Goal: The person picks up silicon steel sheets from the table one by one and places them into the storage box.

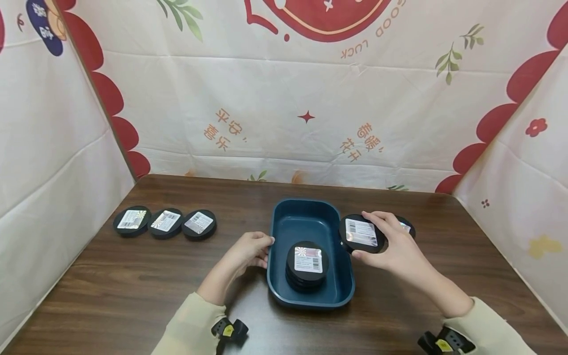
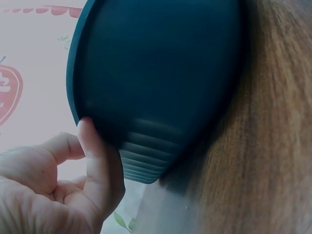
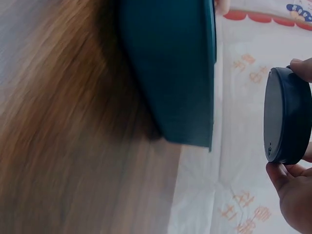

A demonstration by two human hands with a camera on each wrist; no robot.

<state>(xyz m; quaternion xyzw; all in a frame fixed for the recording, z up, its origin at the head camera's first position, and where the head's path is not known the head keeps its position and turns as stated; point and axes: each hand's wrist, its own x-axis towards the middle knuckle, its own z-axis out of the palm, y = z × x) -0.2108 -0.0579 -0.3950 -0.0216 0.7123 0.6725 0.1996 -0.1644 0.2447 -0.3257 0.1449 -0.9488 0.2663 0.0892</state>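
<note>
A dark blue rectangular tray (image 1: 306,301) with rounded corners sits on the table, a stack of round black cases (image 1: 307,266) with a white barcode label on top in its front half. At the tray's left side, my left hand (image 1: 249,254) pinches the rim; its thumb and fingers also show at the rim in the left wrist view. My right hand (image 1: 399,244) grips another round black case (image 3: 287,117) by its edge, label up, raised level with the tray's right rim. Partly hidden behind that hand is a further labelled round case (image 1: 406,226).
Three more round black cases lie in a row at the left back of the table, the nearest to the tray (image 1: 199,225) at the row's right end. A printed white cloth (image 1: 275,98) hangs behind the brown wooden table (image 1: 111,291) and on both sides.
</note>
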